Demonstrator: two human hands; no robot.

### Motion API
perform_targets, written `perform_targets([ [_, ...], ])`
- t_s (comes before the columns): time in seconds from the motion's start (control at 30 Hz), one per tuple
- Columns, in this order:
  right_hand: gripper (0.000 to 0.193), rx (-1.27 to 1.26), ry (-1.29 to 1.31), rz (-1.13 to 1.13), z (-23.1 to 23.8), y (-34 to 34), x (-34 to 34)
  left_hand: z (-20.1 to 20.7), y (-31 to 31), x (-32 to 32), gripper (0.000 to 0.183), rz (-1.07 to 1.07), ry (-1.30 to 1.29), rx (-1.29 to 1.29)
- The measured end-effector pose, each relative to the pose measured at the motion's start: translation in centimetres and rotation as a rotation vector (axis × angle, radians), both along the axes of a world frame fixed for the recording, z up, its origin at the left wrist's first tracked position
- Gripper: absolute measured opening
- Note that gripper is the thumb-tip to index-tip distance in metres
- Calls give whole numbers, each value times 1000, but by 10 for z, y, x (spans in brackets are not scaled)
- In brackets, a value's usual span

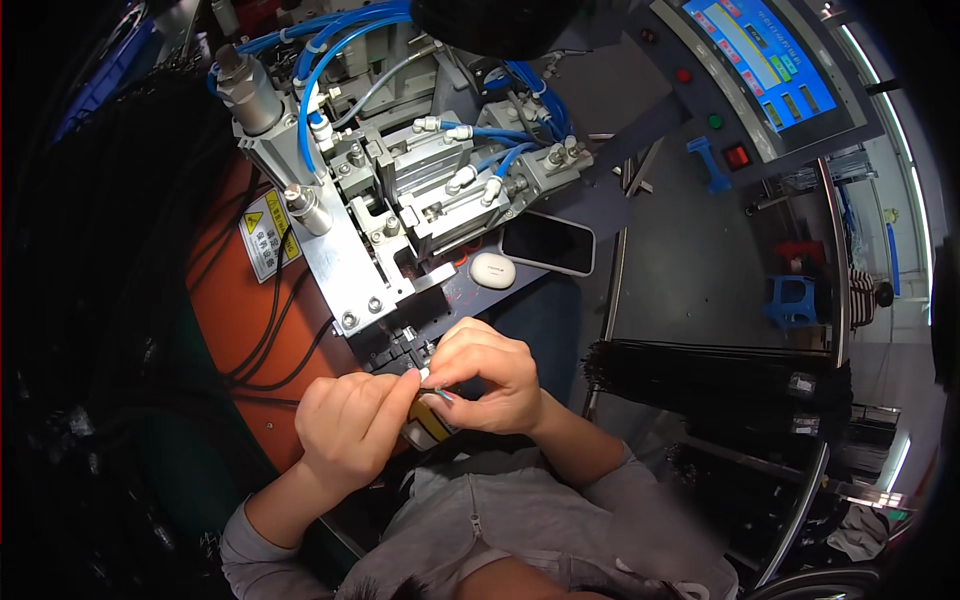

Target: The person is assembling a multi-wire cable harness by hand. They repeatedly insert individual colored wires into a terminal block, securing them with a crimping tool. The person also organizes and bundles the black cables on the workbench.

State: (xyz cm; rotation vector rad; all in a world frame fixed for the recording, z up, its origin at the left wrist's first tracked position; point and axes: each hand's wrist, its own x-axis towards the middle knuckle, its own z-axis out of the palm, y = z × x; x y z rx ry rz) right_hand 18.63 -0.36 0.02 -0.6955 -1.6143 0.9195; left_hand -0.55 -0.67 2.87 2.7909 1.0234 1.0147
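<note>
My left hand and my right hand meet in front of my chest, fingers closed in pinches. Between the fingertips shows a small white piece that looks like a connector. Thin coloured wires, bluish among them, lie at my right thumb and fingers. How far they run into the white piece is hidden by the fingers. My left fingertips press against the near side of the white piece. Just beyond the hands is a small black metal fixture, belonging to a machine with silver plates and cylinders.
Blue air hoses arch over the machine. Right of it lie a white rounded case and a phone. Black cables cross the orange surface at left. A control screen stands far right, above hanging black cable bundles and a blue stool.
</note>
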Motion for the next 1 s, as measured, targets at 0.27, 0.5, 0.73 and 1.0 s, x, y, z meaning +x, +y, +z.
perform_targets([
  [0.27, 24, -37, 193, -103, 2, -3, -15, -2, 6, 1, 23, 1, -235, -161],
  [0.5, 21, 74, -48, -189, 6, 6, -15, -3, 9, 0, 17, 7, -310, -224],
  [0.73, 15, -319, 148, -75, 6, 6, -16, -4, 10, 2, 14, 20, -332, -341],
  [1.0, 16, 138, -317, -318, 10, 10, -19, -11, 6, 2, 13, 95, -215, -292],
])
